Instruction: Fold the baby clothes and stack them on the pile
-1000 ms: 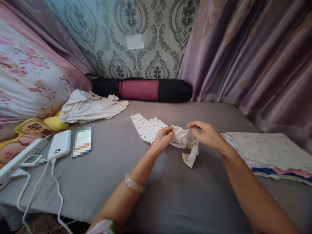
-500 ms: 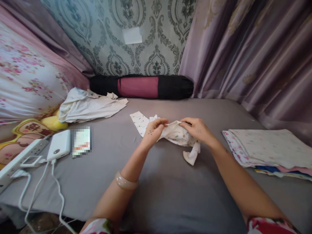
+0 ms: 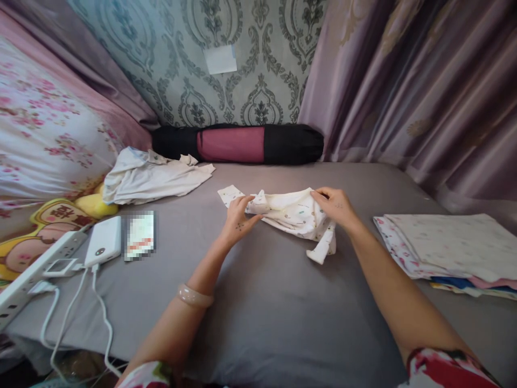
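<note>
A small white printed shirt (image 3: 297, 213) lies rumpled on the grey sheet in front of me. One sleeve points to the upper left, and another hangs toward me at the lower right. My left hand (image 3: 238, 221) is at the shirt's left end, thumb and fingers spread apart; whether the fingertips touch the cloth I cannot tell. Between the thumb and fingers of my right hand (image 3: 333, 205), the shirt's upper right edge is pinched.
Folded clothes (image 3: 448, 245) are stacked at the right. A crumpled pale garment (image 3: 157, 178) lies at the back left, near a white power bank (image 3: 104, 240), a power strip (image 3: 60, 250) and cables. A black and maroon roll bag (image 3: 234, 144) lies along the wall.
My left hand has moved left, and its fingers have spread from a pinch. My right hand has shifted slightly right and up, still on the shirt, which now lies more stretched out.
</note>
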`<state>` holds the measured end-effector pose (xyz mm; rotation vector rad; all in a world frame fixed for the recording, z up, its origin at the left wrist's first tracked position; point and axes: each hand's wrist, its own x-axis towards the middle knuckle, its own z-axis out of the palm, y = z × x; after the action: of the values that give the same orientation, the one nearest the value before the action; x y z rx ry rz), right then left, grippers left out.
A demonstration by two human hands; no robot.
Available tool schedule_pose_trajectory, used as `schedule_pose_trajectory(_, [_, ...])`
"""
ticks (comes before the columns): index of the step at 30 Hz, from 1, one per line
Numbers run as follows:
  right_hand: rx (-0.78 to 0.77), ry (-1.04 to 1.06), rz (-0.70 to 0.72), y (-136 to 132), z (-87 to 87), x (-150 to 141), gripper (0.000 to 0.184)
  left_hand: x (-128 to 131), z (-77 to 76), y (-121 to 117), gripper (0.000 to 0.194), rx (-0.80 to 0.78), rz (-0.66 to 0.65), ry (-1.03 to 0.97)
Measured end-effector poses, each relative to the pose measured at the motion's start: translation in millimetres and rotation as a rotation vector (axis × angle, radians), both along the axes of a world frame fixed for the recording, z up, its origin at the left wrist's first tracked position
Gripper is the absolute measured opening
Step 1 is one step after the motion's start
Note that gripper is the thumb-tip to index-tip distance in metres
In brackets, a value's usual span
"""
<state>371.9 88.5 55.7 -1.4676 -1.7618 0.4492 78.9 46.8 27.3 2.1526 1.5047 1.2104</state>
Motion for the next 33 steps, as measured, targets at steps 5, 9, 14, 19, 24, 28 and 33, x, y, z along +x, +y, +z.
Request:
schedule_pose_trajectory(5, [0.012, -0.003, 0.019, -0.6, -3.6, 4.6, 0.034, -6.6, -6.1, 27.5, 0.034, -0.064, -0.014, -0.047])
schedule_pose_trajectory(9, [0.017, -0.019, 0.038, -5.5, -2.6, 5.9, 0.035, -7.1, -4.6, 52.3, 0.033, -0.196, -0.075, -0.106])
schedule_pose_trajectory(14, [-0.014, -0.023, 0.057, -18.0, 1.4, 8.9, 0.036, -5.2, -2.7, 64.7, 0.042, -0.303, -0.164, -0.06])
schedule_pose_trajectory(19, [-0.021, -0.008, 0.077, -26.3, 1.3, 14.9, 0.037, -3.0, -4.6, 59.3, 0.04, -0.286, -0.163, -0.072])
schedule_pose_trajectory(24, [-0.028, 0.018, 0.06, -27.8, -0.7, 19.5, 0.036, -1.3, -6.5, 55.7, 0.03, -0.229, -0.169, -0.147])
schedule_pose_trajectory(28, [-0.019, 0.038, 0.05, -26.3, -0.3, 20.4, 0.037, -3.0, 1.9, 52.2, 0.028, -0.182, -0.186, -0.172])
schedule_pose_trajectory(33, [0.032, 0.064, 0.07, -20.6, 9.1, 18.5, 0.036, -11.6, 29.8, 43.7, 0.031, -0.104, -0.172, -0.135])
